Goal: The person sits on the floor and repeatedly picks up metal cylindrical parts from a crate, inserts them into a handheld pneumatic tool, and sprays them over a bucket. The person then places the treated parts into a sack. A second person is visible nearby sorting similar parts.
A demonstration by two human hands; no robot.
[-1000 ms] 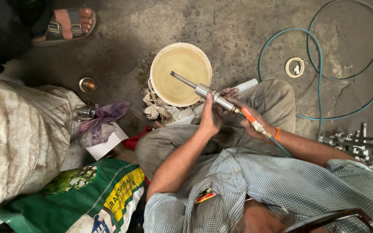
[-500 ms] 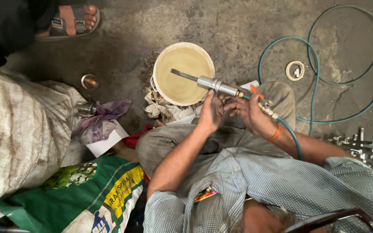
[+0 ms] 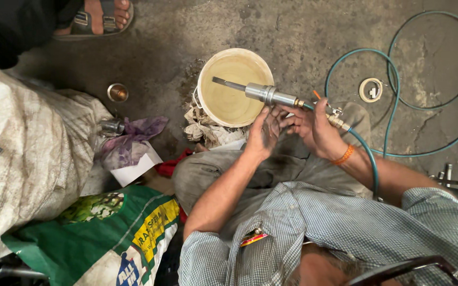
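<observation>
A long metal tool [image 3: 263, 93] with a thin flat tip and a thick steel barrel lies nearly level over a cream bucket [image 3: 234, 55] of cloudy liquid. My right hand [image 3: 314, 127] grips its rear end, where a brass fitting joins a green hose [image 3: 369, 153]. My left hand [image 3: 263, 130] is just under the barrel, fingers curled up against the tool beside the right hand. An orange band sits on my right wrist.
Dirty rags [image 3: 208, 130] lie by the bucket. A big pale sack [image 3: 27, 153] and a green printed bag [image 3: 107, 228] fill the left. The hose loops over the concrete floor at right near a tape roll [image 3: 371, 89]. Metal fittings [image 3: 451, 182] lie far right. Another person's sandalled foot [image 3: 99, 16] is top left.
The tool has swung from a steep tilt to nearly level, its tip moving over the bucket. Both hands shifted right and up along it.
</observation>
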